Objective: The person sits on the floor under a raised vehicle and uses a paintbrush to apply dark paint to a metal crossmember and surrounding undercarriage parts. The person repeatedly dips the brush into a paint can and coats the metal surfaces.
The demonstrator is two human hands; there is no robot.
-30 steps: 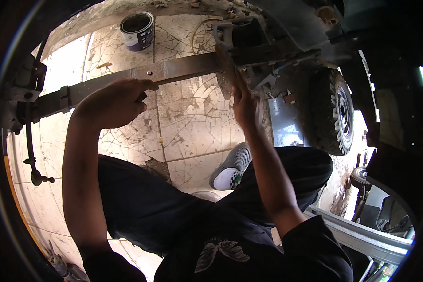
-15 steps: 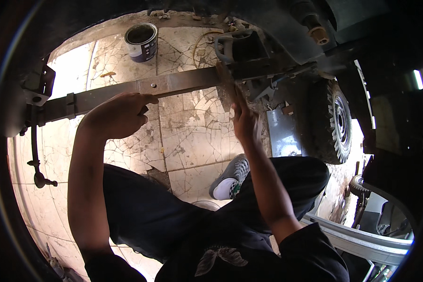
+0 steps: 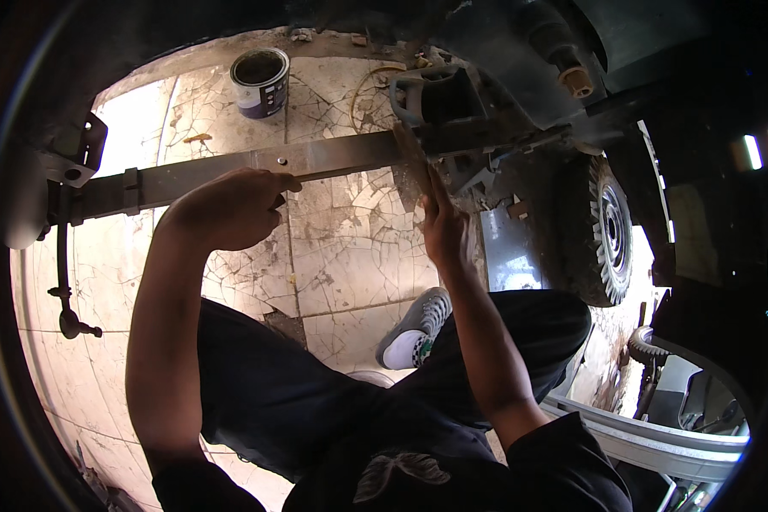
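Floor tiles, cracked like crazy, fill most of the view. Crossing above both knees is a long metal beam, left end by a dark bracket, right end running into shadow, and that's where both hands are. Chunky-treaded wheel stands off to the right. Open paint can sits on the far side of the beam, near it, and a grey sneaker is planted on the near side. Left hand is at the beam's lower edge, index finger stretched along it, the others curled under; can't tell if they're pinching anything. Right hand has its fingers closed around a flat brownish tool, tilted up across the beam, kinda blurry. Smallest bit: pale round spot on the beam, hole or bolt head, can't tell.
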